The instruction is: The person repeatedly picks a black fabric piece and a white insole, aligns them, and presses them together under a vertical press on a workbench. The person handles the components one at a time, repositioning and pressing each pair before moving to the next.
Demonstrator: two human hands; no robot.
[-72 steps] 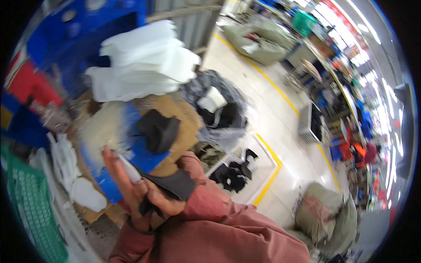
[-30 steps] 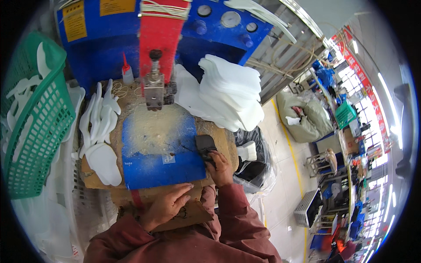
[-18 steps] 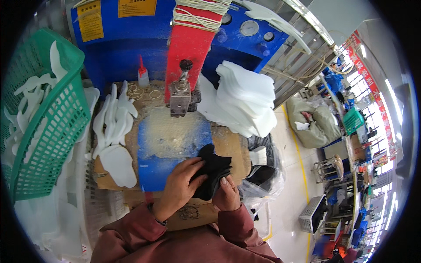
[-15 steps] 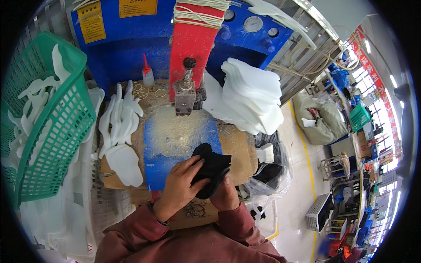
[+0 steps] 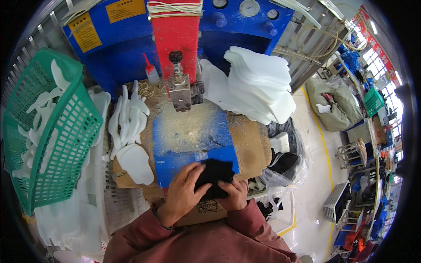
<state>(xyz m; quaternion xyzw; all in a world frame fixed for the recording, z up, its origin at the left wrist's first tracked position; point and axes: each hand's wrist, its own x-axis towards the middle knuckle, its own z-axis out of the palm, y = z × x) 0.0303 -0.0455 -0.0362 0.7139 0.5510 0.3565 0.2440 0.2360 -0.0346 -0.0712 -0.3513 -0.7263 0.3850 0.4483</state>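
Pale floor (image 5: 311,175) with a yellow line (image 5: 326,149) stretches away on the right; at the middle, the fingers of the left hand (image 5: 180,196) grip the left edge of a black piece (image 5: 215,175), thumb apart from the forefinger; the fingers of the right hand (image 5: 234,195) are curled on its right edge, so both hands grasp it; the piece is in front of the near edge of a blue sheet (image 5: 173,168), and whether it touches the sheet I cannot tell; pale powder (image 5: 184,129) covers the sheet's far part; cardboard (image 5: 252,147) shows around it; beyond the powder stands a metal head (image 5: 180,94) on a red arm (image 5: 175,39), before a blue machine (image 5: 118,52); white cutouts (image 5: 127,118) lie left of the sheet, a white stack (image 5: 261,83) to its far right; a green basket (image 5: 66,136) stands tilted farther left; a bagged bin (image 5: 285,164) sits just right of the cardboard; a sack (image 5: 335,105) rests beyond the yellow line.
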